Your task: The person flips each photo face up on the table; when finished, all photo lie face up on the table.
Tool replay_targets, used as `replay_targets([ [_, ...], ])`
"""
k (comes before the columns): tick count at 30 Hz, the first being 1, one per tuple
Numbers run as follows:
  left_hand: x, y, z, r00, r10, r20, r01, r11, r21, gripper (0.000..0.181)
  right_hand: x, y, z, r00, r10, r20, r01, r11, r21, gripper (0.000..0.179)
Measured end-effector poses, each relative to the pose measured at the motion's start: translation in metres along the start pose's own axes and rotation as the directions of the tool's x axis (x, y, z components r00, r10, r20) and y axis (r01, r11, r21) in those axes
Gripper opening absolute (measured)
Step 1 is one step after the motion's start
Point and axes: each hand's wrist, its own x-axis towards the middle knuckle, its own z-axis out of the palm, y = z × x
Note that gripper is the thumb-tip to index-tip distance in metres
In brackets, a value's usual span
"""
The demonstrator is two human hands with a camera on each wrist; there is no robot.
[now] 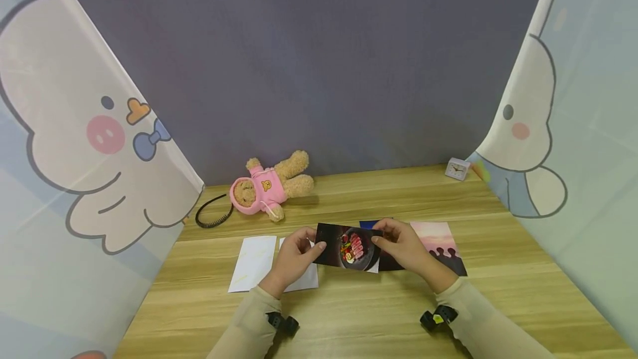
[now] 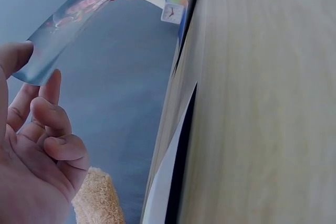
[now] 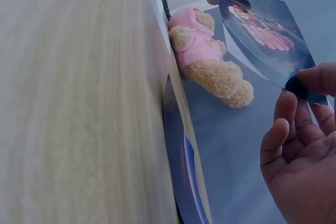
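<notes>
Held photo: dark print point(image 1: 344, 247) of sliced meat on a dark plate, lower centre of head frame, raised above the tabletop point(image 1: 359, 320).
Left hand point(image 1: 293, 262): pinches photo's left end, thumb in front; other fingers loosely bent.
Right hand point(image 1: 407, 248): pinches photo's right end, thumb on picture side.
Writing: no legible text or brand; faint yellow marks on left white card point(image 1: 253, 262) unreadable. Clock point(image 1: 457, 169), right of frame, dial numerals too small. Pink hoodie on teddy bear point(image 1: 271, 184) carries a small bear print.
Other cards: second white card point(image 1: 305, 278) partly behind left hand; blue-edged photo point(image 1: 368, 224) behind held photo; pink-sky photo point(image 1: 435, 235) with dark silhouettes, partly behind right arm.
Head view only: whole headband point(image 1: 213, 225), left of frame beside bear; both wrist straps point(image 1: 438, 317).
Left wrist view: held photo steeply slanted, glossy; only a furry part of bear, bottom left.
Right wrist view: plate clear; white sliver along photo's edge, cannot tell whether its back or another sheet.
</notes>
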Motion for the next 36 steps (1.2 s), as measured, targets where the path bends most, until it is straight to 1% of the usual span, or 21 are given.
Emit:
replay_targets([
  [6, 0.001, -0.004, 0.001, 0.999, 0.029, 0.015, -0.028, 0.999, -0.032, 0.008, 0.001, 0.002, 0.001, 1.0, -0.018, 0.006, 0.018, 0.999, 0.049, 0.014],
  [8, 0.001, -0.004, 0.001, 1.0, 0.019, 0.024, -0.017, 0.998, -0.053, 0.01, 0.001, 0.003, 0.002, 1.0, -0.02, 0.013, 0.019, 0.997, 0.07, 0.013],
  [11, 0.001, -0.003, 0.002, 1.0, -0.004, 0.03, 0.007, 0.996, -0.084, 0.019, 0.001, 0.003, 0.003, 1.0, -0.011, 0.025, 0.009, 0.995, 0.101, 0.013],
  [14, 0.0, 0.001, 0.003, 0.999, 0.001, 0.034, 0.001, 0.998, -0.065, 0.023, 0.0, 0.002, 0.003, 0.999, 0.005, 0.046, -0.011, 0.991, 0.135, 0.012],
  [16, 0.0, 0.001, 0.004, 0.999, 0.027, 0.039, -0.025, 0.999, -0.044, 0.022, 0.0, 0.002, 0.004, 0.998, 0.011, 0.063, -0.021, 0.987, 0.162, 0.012],
  [18, 0.0, 0.002, 0.004, 0.998, 0.048, 0.046, -0.047, 0.998, -0.03, 0.016, 0.0, 0.002, 0.005, 0.997, 0.006, 0.082, -0.021, 0.982, 0.186, 0.013],
  [20, 0.0, 0.002, 0.005, 0.997, 0.059, 0.055, -0.057, 0.998, -0.039, 0.013, 0.0, 0.002, 0.006, 0.995, -0.001, 0.097, -0.02, 0.977, 0.211, 0.013],
  [24, 0.0, 0.004, 0.006, 0.997, 0.045, 0.069, -0.043, 0.998, -0.04, 0.008, 0.0, 0.0, 0.009, 0.992, -0.012, 0.123, -0.018, 0.971, 0.238, 0.013],
  [28, 0.0, 0.005, 0.008, 0.994, 0.011, 0.106, -0.008, 1.0, -0.026, 0.012, -0.001, -0.003, 0.012, 0.988, -0.013, 0.154, -0.026, 0.967, 0.253, 0.013],
  [31, 0.0, 0.004, 0.009, 0.992, 0.005, 0.128, -0.002, 1.0, -0.025, 0.012, -0.002, -0.003, 0.015, 0.983, -0.012, 0.183, -0.04, 0.961, 0.273, 0.014],
  [33, 0.0, 0.003, 0.009, 0.992, 0.019, 0.124, -0.015, 0.999, -0.031, 0.011, -0.002, -0.003, 0.017, 0.98, -0.007, 0.2, -0.051, 0.957, 0.284, 0.015],
  [36, -0.001, 0.002, 0.01, 0.995, 0.043, 0.094, -0.038, 0.998, -0.048, 0.008, -0.003, -0.002, 0.018, 0.976, -0.008, 0.22, -0.059, 0.954, 0.293, 0.016],
])
